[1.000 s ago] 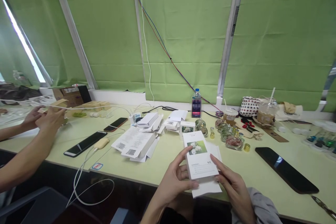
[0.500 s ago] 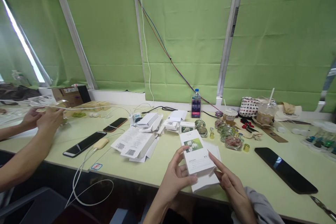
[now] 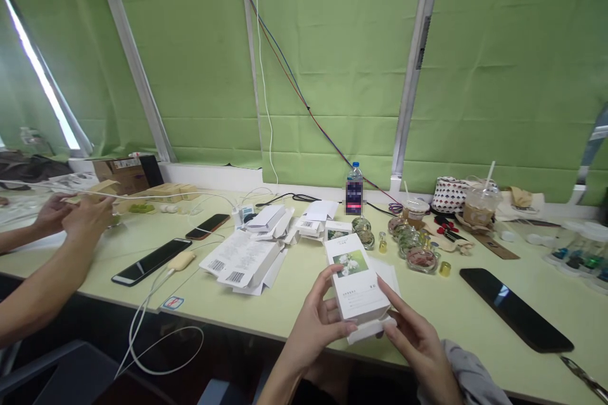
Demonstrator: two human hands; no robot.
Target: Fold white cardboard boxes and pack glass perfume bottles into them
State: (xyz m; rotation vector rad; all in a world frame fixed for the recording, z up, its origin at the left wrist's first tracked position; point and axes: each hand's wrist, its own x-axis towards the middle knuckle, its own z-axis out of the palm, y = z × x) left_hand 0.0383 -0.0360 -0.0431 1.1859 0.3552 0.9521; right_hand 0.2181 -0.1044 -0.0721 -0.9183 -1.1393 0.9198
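A small white carton [image 3: 358,294] printed with white flowers on a green picture is held between both hands above the table's front edge. My left hand [image 3: 316,313] grips its left side, fingers on the top face and thumb at the lower end. My right hand [image 3: 415,335] has its index finger along the right edge and its thumb on the end flap [image 3: 373,327], which is partly folded out at the near end. Behind the carton lies a white sheet or flat carton [image 3: 384,272]. A pile of flattened white cartons [image 3: 242,259] lies to the left.
A dark phone [image 3: 515,307] lies at right, near tweezers [image 3: 586,376]. Round glass jars [image 3: 420,259], small yellow vials [image 3: 445,268], drink cups [image 3: 479,205] and a bottle [image 3: 354,193] stand behind. Left are two phones [image 3: 152,261], white cables [image 3: 135,323] and another person's hands [image 3: 88,215].
My right thumb has moved onto the near end flap, which is now folded further up toward the carton's opening. My left hand keeps its hold.
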